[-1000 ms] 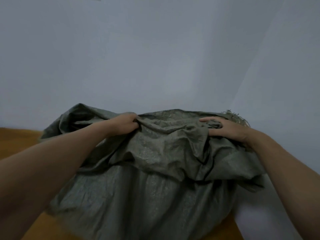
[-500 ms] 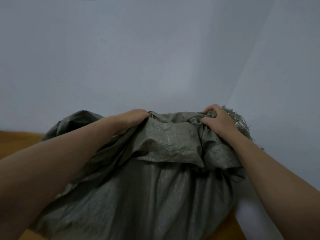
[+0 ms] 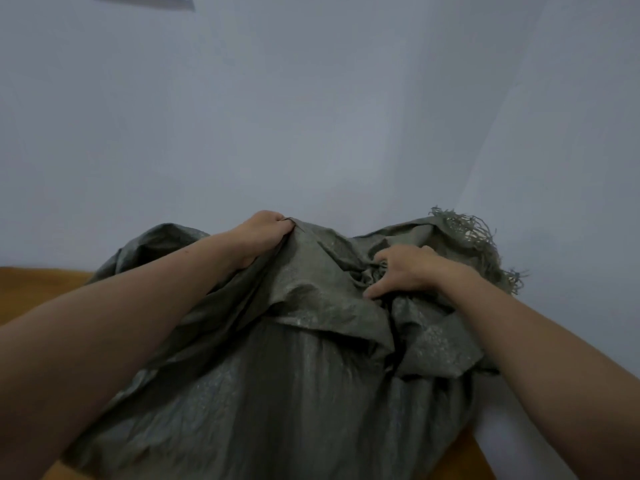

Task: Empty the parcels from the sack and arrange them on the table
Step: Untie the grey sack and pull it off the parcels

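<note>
At the left edge of the frame, a strip of the brown wooden counter (image 3: 31,292) shows beneath a plain pale wall (image 3: 311,116). A large grey-green woven sack (image 3: 277,393) stands on this counter and fills the lower middle of the frame, its body bulging and its top crumpled into folds. What the sack contains is hidden by the cloth.

The left forearm reaches in from the lower left and crosses over the sack's left side. The left hand (image 3: 263,233) sits at the top of the sack, left of centre, its fingers curled over a raised fold and gripping it. A flap of the sack hangs down below and between the two hands.

Right of centre, the right hand (image 3: 412,270) lies lower on the sack's top. Its fingers and thumb are dug into a bunched knot of cloth and clench it. Just beyond this hand, toward the upper right, the sack's frayed edge (image 3: 478,233) sticks up with loose threads. A small wedge of the counter shows again at the lower right, beside the sack.
</note>
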